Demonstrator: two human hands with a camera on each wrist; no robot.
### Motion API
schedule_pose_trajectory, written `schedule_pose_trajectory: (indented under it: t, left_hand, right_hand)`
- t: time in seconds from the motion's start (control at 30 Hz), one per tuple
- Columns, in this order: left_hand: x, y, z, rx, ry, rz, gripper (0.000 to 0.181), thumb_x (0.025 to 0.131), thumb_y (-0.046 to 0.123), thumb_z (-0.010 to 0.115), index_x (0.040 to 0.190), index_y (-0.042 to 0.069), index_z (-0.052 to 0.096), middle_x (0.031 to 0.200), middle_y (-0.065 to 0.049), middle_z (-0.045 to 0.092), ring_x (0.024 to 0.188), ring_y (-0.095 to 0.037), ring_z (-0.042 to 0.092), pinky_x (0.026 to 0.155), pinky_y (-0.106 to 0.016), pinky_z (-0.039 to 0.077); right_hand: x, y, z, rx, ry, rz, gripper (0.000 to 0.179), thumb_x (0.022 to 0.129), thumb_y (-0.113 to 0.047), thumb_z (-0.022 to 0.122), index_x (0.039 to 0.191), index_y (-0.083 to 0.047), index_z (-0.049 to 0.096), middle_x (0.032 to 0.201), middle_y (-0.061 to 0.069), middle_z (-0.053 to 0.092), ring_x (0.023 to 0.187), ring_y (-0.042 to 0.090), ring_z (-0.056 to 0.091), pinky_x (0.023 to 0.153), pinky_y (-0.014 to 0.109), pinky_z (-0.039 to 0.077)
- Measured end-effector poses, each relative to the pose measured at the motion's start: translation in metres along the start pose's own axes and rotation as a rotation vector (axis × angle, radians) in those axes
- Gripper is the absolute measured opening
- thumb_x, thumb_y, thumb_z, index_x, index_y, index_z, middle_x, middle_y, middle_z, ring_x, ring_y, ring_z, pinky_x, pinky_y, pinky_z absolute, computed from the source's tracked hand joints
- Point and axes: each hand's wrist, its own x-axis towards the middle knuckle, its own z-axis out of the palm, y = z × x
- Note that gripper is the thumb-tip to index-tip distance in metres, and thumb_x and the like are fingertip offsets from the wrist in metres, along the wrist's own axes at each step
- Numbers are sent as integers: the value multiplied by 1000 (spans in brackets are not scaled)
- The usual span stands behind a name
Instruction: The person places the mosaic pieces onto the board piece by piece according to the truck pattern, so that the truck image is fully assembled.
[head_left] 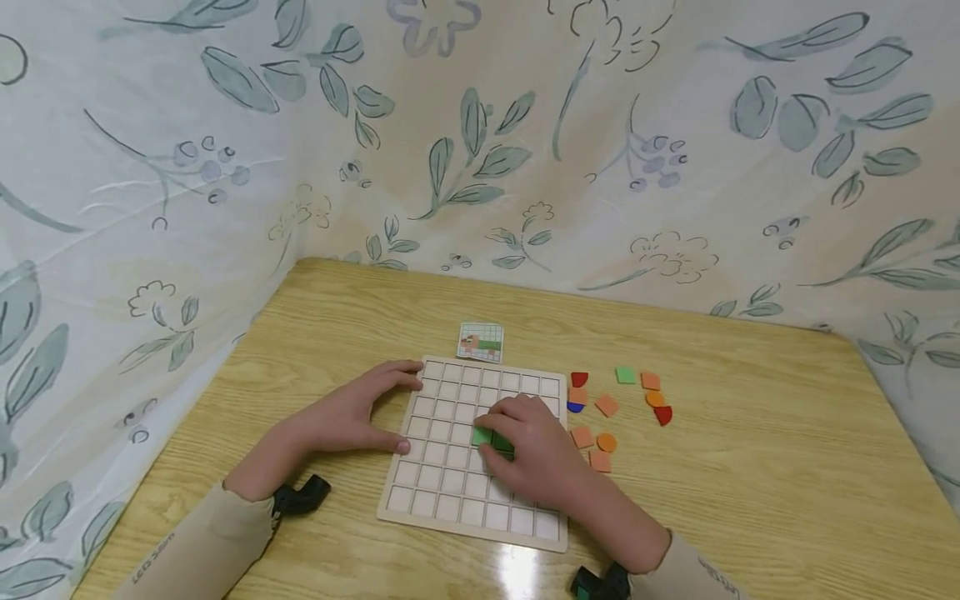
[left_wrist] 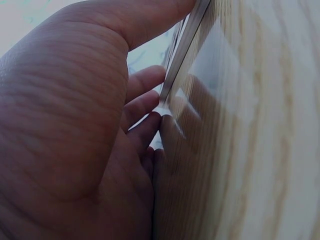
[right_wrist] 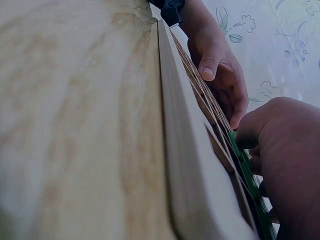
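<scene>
A square wooden grid board point(head_left: 442, 431) lies on the table between both hands. My left hand point(head_left: 345, 417) spreads along its left edge, thumb and fingertips at the rim; in the left wrist view the thumb point(left_wrist: 150, 20) reaches the board's side. Over the board's right half, my right hand point(head_left: 536, 450) pinches a light green square tile point(head_left: 482, 436) between thumb and index finger, low at the cells. A dark green tile point(head_left: 503, 445) shows beneath that hand, partly hidden. In the right wrist view, green pieces point(right_wrist: 245, 160) line up under the fingers.
A small picture card point(head_left: 481, 342) lies behind the board. Right of the board are scattered orange squares point(head_left: 600, 461), orange circles point(head_left: 607, 442), red quarter-round pieces point(head_left: 663, 415), a blue piece point(head_left: 575, 407) and another light green square point(head_left: 626, 375). A patterned cloth point(head_left: 480, 167) hangs behind the table.
</scene>
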Motion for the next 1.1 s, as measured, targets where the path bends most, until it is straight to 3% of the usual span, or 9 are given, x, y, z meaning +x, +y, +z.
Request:
schedule_pose_trajectory:
  t: [0.47, 0.67, 0.9, 1.1]
  left_hand:
    - [-2, 3, 0, 0, 0, -1, 84, 83, 53, 95, 152, 24, 58, 175, 10, 33, 162, -21, 28, 127, -56, 29]
    - [-2, 3, 1, -7, 0, -4, 84, 83, 53, 95, 152, 25, 58, 175, 12, 32, 162, -19, 27, 127, -55, 29]
    - [-4, 3, 0, 9, 7, 15, 85, 83, 51, 95, 153, 21, 58, 175, 7, 33, 162, -25, 28, 126, -58, 30]
    - [-2, 3, -1, 3, -8, -1, 84, 83, 52, 95, 153, 24, 57, 176, 10, 31, 163, -21, 26, 127, -56, 29]
  right_hand:
    - [-1, -3, -2, -5, -11, 25, 25, 92, -22, 86, 115, -14, 83, 109, -3, 72, 103, 18, 66, 93, 43, 54]
    - [-4, -2, -4, -15, 12, 19, 23, 92, -21, 85, 114, -13, 83, 109, -2, 73, 104, 18, 66, 94, 43, 54]
    - [-9, 6, -8, -3, 80, 13, 18, 93, -15, 81, 111, -9, 82, 107, -2, 74, 102, 19, 68, 87, 41, 53]
    - [-13, 12, -15, 10, 77, 49, 18, 97, -16, 78, 112, -9, 83, 109, -2, 75, 105, 19, 68, 90, 42, 53]
